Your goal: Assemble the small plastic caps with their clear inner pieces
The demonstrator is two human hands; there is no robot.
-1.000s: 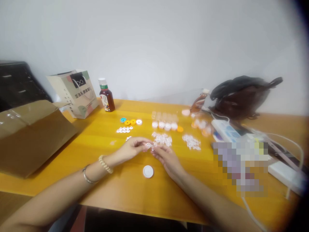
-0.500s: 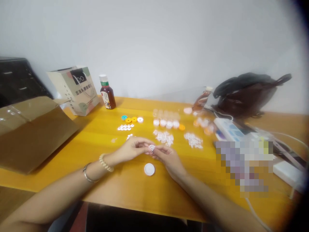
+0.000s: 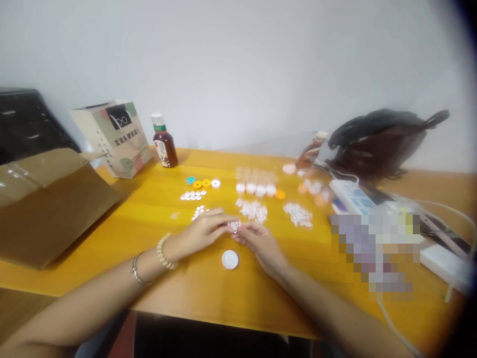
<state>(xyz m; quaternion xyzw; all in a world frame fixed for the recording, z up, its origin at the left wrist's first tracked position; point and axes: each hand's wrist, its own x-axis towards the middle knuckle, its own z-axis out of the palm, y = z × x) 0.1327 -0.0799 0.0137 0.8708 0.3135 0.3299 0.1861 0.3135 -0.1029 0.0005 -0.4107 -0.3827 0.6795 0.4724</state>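
Between my two hands is a small white openwork plastic piece (image 3: pixel 234 226). The fingertips of my left hand (image 3: pixel 208 229) pinch it from the left, and my right hand (image 3: pixel 261 243) grips it from the right. Just below, a round white lid (image 3: pixel 230 259) lies flat on the table. Beyond my fingers sits a pile of white openwork pieces (image 3: pixel 254 211), with another white pile (image 3: pixel 297 215) to its right. Small white discs (image 3: pixel 200 211) lie behind my left hand, which partly hides them, and more white discs (image 3: pixel 193 195) stand in rows farther back.
Blue, yellow and white caps (image 3: pixel 203 183) line the wooden table (image 3: pixel 179 293). Clear containers with white lids (image 3: pixel 256 183) stand at mid-back. A dark bottle (image 3: pixel 166 146), a paper bag (image 3: pixel 122 139) and a cardboard box (image 3: pixel 52 209) are left; a power strip (image 3: pixel 352 199) and dark bag (image 3: pixel 383 144) right.
The white piece has turned slightly between my fingertips. My left hand has shifted a little, uncovering more of the small white discs. The lid stays in place.
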